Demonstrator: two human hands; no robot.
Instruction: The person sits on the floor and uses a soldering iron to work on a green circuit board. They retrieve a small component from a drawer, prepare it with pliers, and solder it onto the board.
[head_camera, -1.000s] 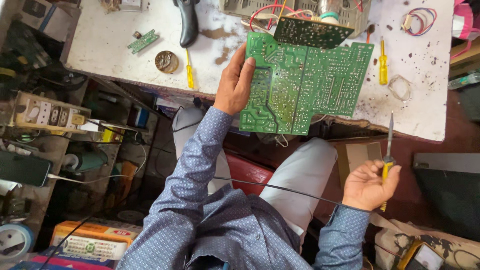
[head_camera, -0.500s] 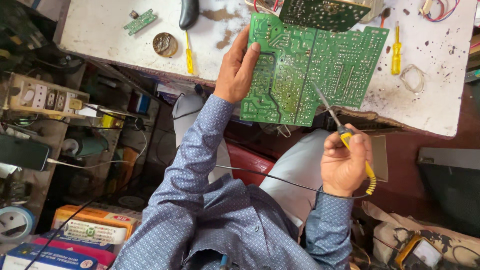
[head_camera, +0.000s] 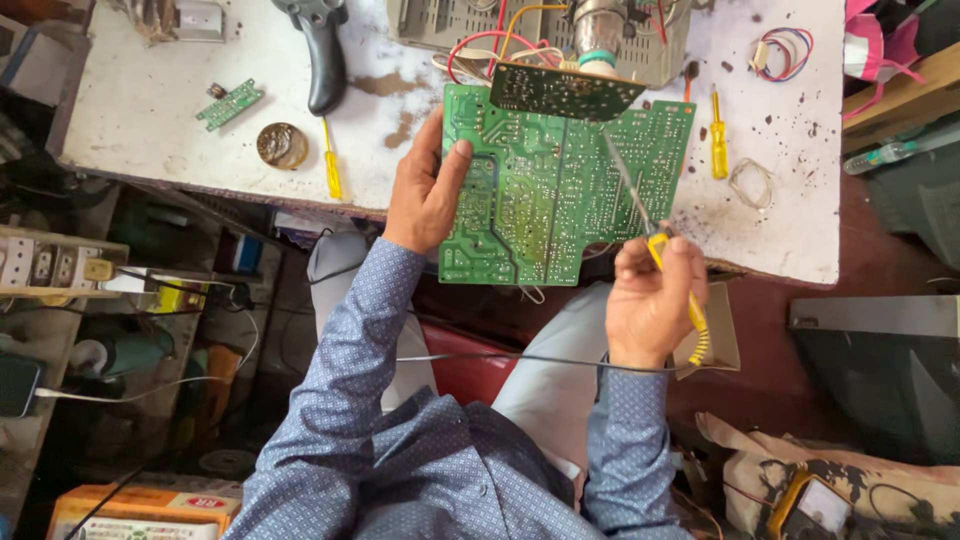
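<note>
My left hand (head_camera: 425, 195) grips the left edge of a large green circuit board (head_camera: 545, 190), thumb laid across its solder side and fingers curled behind it, holding the board tilted up over the near edge of the white workbench (head_camera: 150, 110). My right hand (head_camera: 650, 300) is closed around the yellow handle of a soldering iron (head_camera: 650, 235), whose thin metal shaft slants up and left so that its tip lies over the right-hand half of the board; I cannot tell whether the tip actually touches the solder. A black cord (head_camera: 500, 358) runs from below that hand leftward across my lap.

A smaller dark circuit board (head_camera: 565, 92) overlaps the top edge of the green one, with red and yellow wires (head_camera: 490, 45) looping from it to a grey chassis (head_camera: 470, 25) at the far side of the bench. Just right of the green board lies a yellow screwdriver (head_camera: 717, 140), and beyond it a clear loop of plastic (head_camera: 750, 182) and a small coil of coloured wire (head_camera: 780, 50). To the left of my left hand lie another yellow screwdriver (head_camera: 331, 165), a round brown tin (head_camera: 282, 145), a small green board strip (head_camera: 229, 105) and a black handle (head_camera: 322, 50). Near the lower right corner rests a yellow-cased multimeter (head_camera: 815, 505).
</note>
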